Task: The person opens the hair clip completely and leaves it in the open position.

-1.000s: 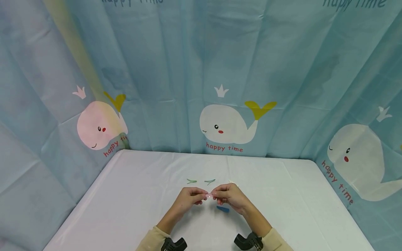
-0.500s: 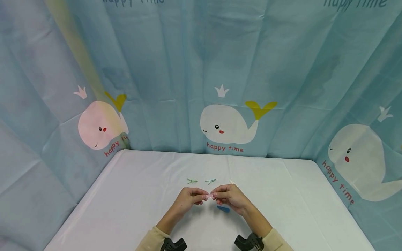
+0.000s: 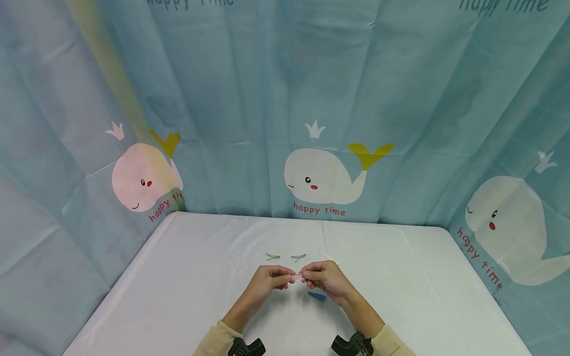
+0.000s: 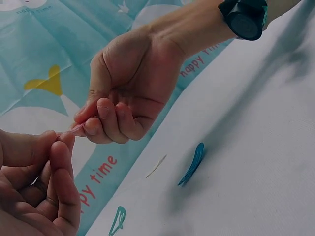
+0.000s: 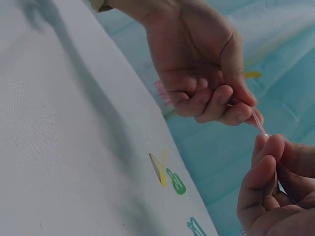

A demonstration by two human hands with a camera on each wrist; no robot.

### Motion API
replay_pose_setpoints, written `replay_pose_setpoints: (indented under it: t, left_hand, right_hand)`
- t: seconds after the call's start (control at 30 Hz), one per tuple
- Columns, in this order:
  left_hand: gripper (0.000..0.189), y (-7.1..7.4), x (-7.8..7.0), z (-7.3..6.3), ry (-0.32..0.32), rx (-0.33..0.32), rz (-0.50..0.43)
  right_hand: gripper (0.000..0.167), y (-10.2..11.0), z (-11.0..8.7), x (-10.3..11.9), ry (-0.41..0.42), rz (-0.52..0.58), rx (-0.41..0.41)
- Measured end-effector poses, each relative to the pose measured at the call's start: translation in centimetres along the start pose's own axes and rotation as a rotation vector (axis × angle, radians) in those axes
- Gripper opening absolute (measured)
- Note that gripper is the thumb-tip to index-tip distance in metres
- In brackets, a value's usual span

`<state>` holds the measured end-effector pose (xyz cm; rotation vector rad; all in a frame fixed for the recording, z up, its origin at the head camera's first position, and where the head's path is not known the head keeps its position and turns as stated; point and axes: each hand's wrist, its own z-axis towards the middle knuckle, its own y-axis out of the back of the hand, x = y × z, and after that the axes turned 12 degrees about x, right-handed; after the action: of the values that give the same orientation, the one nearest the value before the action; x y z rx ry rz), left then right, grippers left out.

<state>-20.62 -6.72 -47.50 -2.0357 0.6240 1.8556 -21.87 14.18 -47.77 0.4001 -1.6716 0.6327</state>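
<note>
A small pink hair clip [image 3: 297, 277] is stretched between the fingertips of both hands, held above the table. My left hand [image 3: 269, 284] pinches one end and my right hand [image 3: 327, 279] pinches the other. Most of the clip lies hidden under the fingers; its pink middle [image 5: 258, 121] shows in the right wrist view. Below the right hand lies a blue snap hair clip [image 3: 317, 296]. Beyond the hands, two green snap clips [image 3: 273, 257] rest with their parts spread. A pale yellow clip [image 5: 160, 169] lies behind the right hand, partly covered in the head view.
The white tabletop [image 3: 178, 277] stretches out on both sides of the arms. A blue curtain [image 3: 249, 99] with printed whales hangs around its back and sides. Black wrist devices [image 3: 353, 343] sit at the beige sleeves.
Both hands stay almost where they were, with the pink hair clip between them; the fingers shift only slightly. The clips on the table lie as before.
</note>
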Motion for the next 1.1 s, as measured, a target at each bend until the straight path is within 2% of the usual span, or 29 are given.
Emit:
replay_pose_setpoints:
  t: [0.33, 0.63, 1.1]
  left_hand:
    - [0.028, 0.01, -0.05, -0.11, -0.017, 0.075, -0.140]
    - [0.028, -0.07, -0.28, -0.09, -0.014, 0.080, -0.195]
    - [0.032, -0.07, 0.19, 0.18, 0.017, 0.071, -0.188]
  right_hand:
    - [0.009, 0.37, -0.20, -0.31, 0.047, 0.092, 0.066]
    - [0.012, 0.63, -0.30, -0.22, 0.064, 0.152, 0.111]
    - [0.010, 0.98, -0.30, -0.33, 0.022, 0.176, 0.097]
